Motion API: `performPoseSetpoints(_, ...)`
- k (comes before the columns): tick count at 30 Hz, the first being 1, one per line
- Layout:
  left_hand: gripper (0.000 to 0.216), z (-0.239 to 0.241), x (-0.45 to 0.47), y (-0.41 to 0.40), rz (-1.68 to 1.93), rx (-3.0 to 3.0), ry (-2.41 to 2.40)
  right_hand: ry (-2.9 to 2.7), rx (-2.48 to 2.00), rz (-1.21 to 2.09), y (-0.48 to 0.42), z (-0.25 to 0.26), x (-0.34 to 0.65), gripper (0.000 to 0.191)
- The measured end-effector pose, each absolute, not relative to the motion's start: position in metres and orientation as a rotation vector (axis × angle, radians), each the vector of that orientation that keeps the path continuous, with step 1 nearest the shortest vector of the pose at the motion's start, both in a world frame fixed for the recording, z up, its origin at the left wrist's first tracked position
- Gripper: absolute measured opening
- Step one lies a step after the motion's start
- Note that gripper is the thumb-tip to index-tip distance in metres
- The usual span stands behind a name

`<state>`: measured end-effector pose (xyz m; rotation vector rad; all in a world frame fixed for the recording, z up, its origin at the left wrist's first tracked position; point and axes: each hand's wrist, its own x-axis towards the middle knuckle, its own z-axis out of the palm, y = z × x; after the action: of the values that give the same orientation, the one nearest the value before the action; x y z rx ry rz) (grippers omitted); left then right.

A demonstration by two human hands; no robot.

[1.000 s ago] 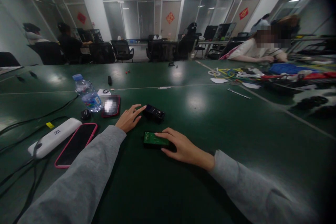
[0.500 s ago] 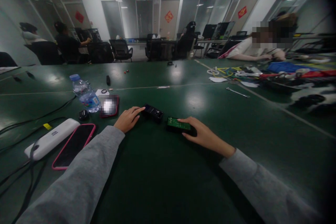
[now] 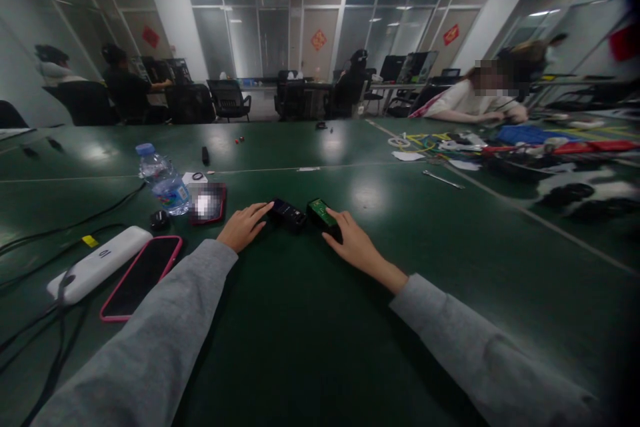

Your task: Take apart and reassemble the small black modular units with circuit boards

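The right hand [image 3: 353,238] holds the green box [image 3: 319,207] beside the black box [image 3: 289,214], not yet let go. The open left hand [image 3: 243,227] touches the black box.

A capped plastic bottle [image 3: 164,181] stood at the left of the green table [image 3: 310,347], just beside a red-edged device [image 3: 207,204] with a pixelated screen. Nearer the camera, a white elongated unit [image 3: 100,267], crossed by a black cable [image 3: 61,293] at one end, lay next to a pink-rimmed phone [image 3: 143,277]. A wrench [image 3: 443,179] lay at the right, near tangled cables [image 3: 427,142]; office chairs [image 3: 227,97] stood beyond the far edge.
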<state>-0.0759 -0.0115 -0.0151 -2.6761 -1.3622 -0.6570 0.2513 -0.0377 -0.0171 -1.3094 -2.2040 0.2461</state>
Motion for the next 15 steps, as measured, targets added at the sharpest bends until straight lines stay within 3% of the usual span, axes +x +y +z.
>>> performPoseSetpoints(15, 0.066, -0.021, -0.077, -0.007, -0.702, -2.669, -1.445, -2.343, -1.094, 0.392, -0.039, -0.01, 0.225, 0.062)
